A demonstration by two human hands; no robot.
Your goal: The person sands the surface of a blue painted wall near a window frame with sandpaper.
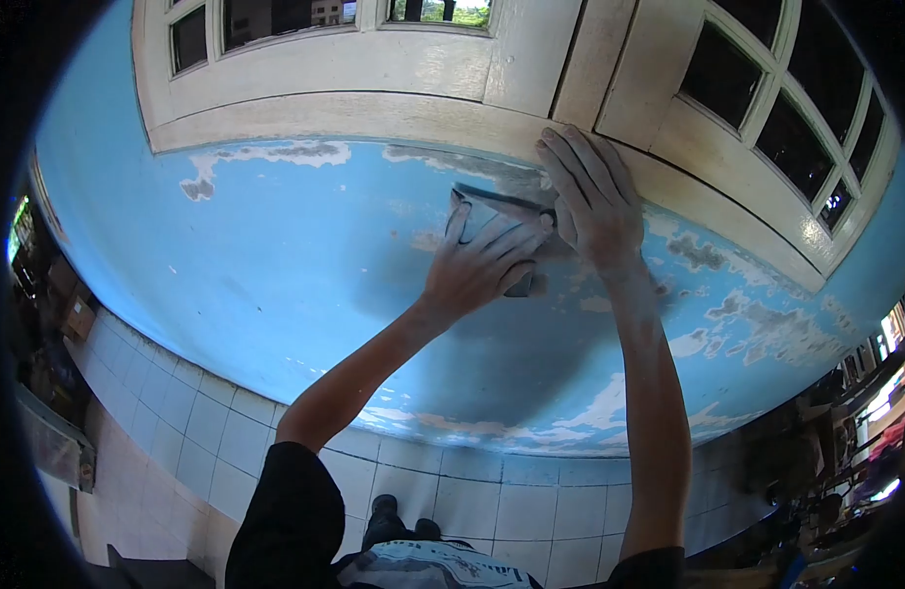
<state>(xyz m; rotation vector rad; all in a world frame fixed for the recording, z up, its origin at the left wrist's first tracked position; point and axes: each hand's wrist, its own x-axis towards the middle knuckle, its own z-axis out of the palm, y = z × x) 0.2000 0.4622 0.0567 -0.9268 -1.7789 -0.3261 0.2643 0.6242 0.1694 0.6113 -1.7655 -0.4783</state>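
My left hand (482,263) presses flat, fingers spread, on a dark scraper (492,204) held against the blue painted wall (276,265). Just to its right, my right hand (592,191) lies over the tool's right end, fingers pointing up onto the window sill (354,113). The scraper's blade edge shows as a dark strip above my left fingers; the rest of it is hidden under both hands. Paint around the hands is flaked, with grey plaster showing.
A cream window frame (531,59) with dark panes runs above the wall. Peeled patches (757,329) spread to the right and along the sill. White tiles (217,422) cover the lower wall. Cluttered shelves stand at the far right (865,412) and left edges.
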